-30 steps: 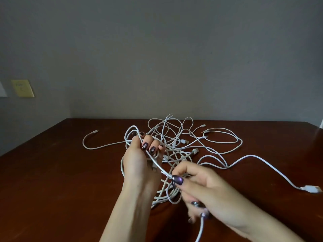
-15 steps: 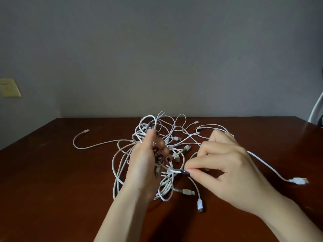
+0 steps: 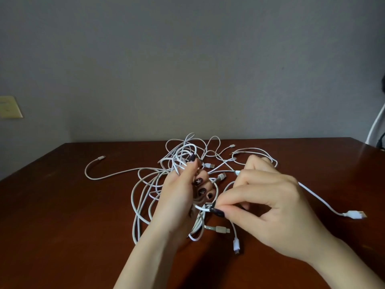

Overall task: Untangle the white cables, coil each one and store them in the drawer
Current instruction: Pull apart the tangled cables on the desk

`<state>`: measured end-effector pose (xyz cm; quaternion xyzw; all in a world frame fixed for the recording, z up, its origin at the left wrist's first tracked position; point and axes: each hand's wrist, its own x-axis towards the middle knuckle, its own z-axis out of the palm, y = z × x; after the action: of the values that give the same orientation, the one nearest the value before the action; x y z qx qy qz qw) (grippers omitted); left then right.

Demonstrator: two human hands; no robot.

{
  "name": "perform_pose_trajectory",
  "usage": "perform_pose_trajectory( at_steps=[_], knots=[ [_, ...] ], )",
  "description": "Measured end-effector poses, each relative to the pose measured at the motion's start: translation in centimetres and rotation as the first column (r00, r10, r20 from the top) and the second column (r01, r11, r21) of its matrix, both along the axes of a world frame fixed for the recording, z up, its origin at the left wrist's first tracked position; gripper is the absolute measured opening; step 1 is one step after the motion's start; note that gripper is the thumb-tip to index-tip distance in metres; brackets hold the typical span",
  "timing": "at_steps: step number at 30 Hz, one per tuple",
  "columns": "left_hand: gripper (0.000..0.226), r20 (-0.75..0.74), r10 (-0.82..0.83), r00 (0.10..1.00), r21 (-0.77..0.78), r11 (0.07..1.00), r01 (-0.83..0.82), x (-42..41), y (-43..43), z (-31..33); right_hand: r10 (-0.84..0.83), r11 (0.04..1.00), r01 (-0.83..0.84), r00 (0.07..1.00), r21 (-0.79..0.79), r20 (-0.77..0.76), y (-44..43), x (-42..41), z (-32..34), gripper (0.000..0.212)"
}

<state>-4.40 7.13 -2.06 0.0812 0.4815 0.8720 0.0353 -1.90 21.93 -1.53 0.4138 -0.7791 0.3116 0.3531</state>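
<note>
A tangle of white cables [image 3: 183,155] lies on the middle of the dark wooden table [image 3: 62,215]. My left hand [image 3: 181,195] is raised over the tangle with its fingers curled round a bunch of loops. My right hand [image 3: 264,207] pinches one white strand between thumb and forefinger just right of the left palm. One cable runs out to the right and ends in a white USB plug [image 3: 354,214]. Another trails left to a small connector [image 3: 101,157]. Two loose plugs [image 3: 236,245] lie near the table's front. No drawer is in view.
A grey wall stands behind the table, with a yellow wall plate [image 3: 9,107] at the far left. A white curved chair part [image 3: 377,126] shows past the table's right rear corner.
My right hand rose from low in front to the right of the tangle, still pinching a strand. The left hand kept its hold on the loops. The view shifted slightly right.
</note>
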Motion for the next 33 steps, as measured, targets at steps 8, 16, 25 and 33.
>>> perform_pose_trajectory(
  at_steps=[8, 16, 25, 33],
  knots=[
    [0.029, -0.070, 0.003, 0.998, 0.041, 0.999, 0.000, 0.0, 0.2, 0.2, -0.099, 0.995, 0.096, 0.985, 0.030, 0.143, 1.9, -1.7, -0.4, 0.023],
    [0.031, -0.100, 0.056, 0.993, 0.026, 0.998, -0.054, -0.2, 0.0, 0.0, -0.124, 0.989, 0.112, 0.982, 0.092, 0.140, 1.3, -2.1, -1.2, 0.024],
    [0.034, -0.081, 0.012, 0.997, 0.089, 0.996, -0.005, 0.0, -0.5, 0.4, -0.239, 0.962, 0.200, 0.948, 0.187, 0.213, 2.7, -3.0, -1.7, 0.042],
    [0.031, -0.038, -0.023, 0.999, -0.120, 0.993, 0.019, 0.1, -0.1, -0.1, -0.339, 0.940, 0.341, 0.933, 0.005, 0.124, 3.3, -3.2, -1.0, 0.031]
  ],
)
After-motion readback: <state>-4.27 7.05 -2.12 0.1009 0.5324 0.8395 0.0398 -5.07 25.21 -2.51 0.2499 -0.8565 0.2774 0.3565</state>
